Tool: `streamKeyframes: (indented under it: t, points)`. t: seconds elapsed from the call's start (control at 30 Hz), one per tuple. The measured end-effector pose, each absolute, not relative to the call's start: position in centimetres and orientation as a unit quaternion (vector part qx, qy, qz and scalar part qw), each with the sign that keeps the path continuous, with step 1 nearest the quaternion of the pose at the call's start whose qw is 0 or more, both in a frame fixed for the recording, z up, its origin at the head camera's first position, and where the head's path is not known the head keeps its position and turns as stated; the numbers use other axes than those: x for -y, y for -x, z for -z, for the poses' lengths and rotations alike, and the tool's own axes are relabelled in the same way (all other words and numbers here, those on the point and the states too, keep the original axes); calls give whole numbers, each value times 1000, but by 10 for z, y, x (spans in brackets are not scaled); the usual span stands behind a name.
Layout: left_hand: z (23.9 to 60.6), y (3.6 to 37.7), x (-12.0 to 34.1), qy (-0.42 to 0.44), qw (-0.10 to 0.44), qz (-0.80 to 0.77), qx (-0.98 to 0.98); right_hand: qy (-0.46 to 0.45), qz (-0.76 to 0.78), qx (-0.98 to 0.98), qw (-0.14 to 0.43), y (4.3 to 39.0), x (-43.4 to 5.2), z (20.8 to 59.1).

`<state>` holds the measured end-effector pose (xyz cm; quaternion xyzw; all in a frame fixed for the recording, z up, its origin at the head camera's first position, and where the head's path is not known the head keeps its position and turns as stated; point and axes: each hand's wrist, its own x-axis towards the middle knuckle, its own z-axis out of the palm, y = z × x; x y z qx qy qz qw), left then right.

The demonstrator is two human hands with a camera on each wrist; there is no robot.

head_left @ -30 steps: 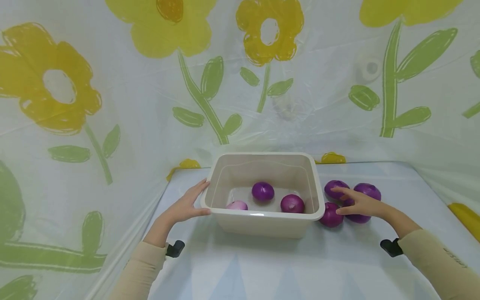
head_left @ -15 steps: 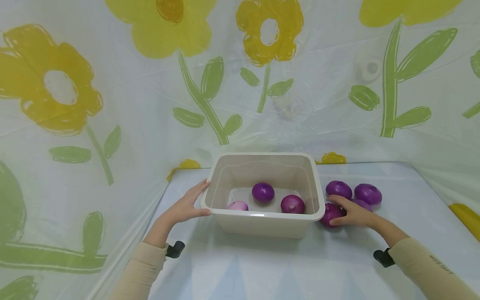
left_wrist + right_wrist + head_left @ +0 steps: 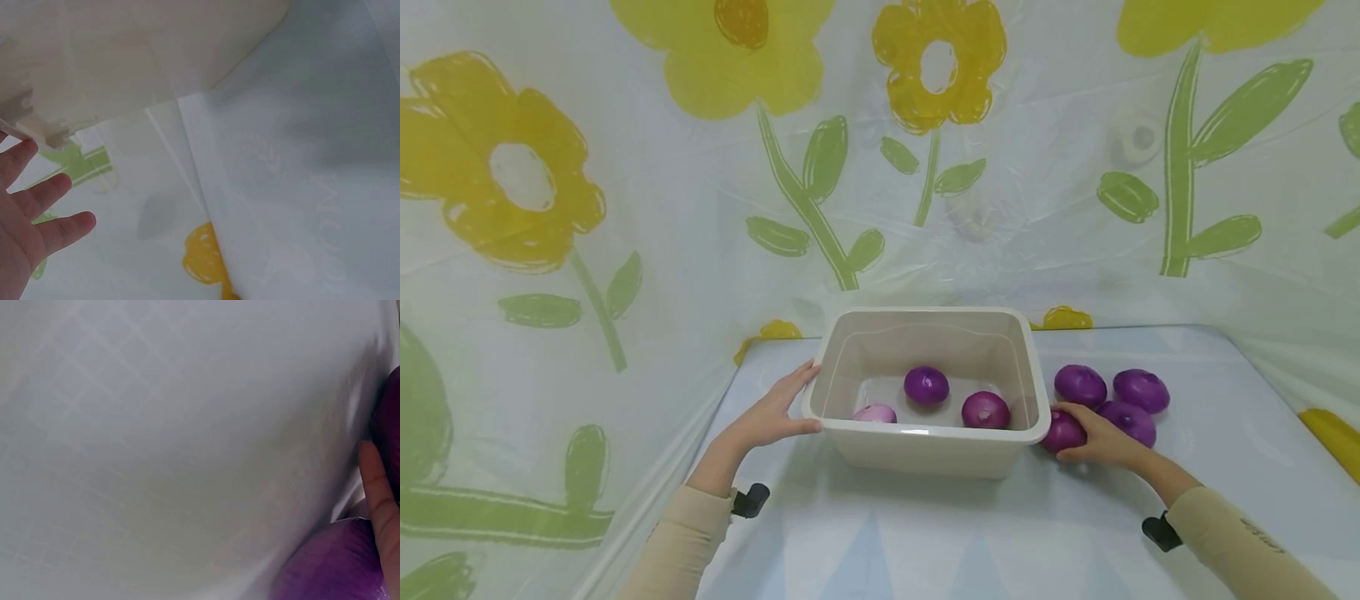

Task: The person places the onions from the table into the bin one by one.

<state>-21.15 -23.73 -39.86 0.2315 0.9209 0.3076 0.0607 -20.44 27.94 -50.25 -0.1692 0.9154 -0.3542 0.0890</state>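
The right hand (image 3: pixel 1097 440) has dropped from the far onions and now grips the onion (image 3: pixel 1063 431) beside the tub (image 3: pixel 925 450), ready to lift, while the left hand (image 3: pixel 767 417) steadies the tub's left edge with straight fingers.

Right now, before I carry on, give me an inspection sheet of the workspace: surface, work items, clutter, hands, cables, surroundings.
Surface: pale blue table under a plastic sheet.
Work items: beige tub holds three purple onions, left, middle, right. Four more lie on the table to its right; the nearest onion touches the tub.
Clutter: nothing seen.
Hands: left hand rests flat against the tub's left wall; right hand grips the nearest onion.
Cables: nothing seen; a black clip sits at each wrist.
Surroundings: plastic curtain printed with yellow flowers on the back and sides; a yellow object at the right edge.
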Motion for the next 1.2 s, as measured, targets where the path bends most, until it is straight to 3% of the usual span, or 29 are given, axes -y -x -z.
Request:
streamKeyframes:
  t: [0.53, 0.87, 1.2]
  points:
    - [400, 211, 238, -234, 58, -305, -921, 165, 314, -932, 71, 211, -291, 470]
    - [399, 211, 238, -228, 63, -307, -922, 153, 307, -936, 76, 225, -304, 427]
    - [399, 212, 239, -232, 63, -308, -921, 188, 312, -930, 37, 241, -309, 381]
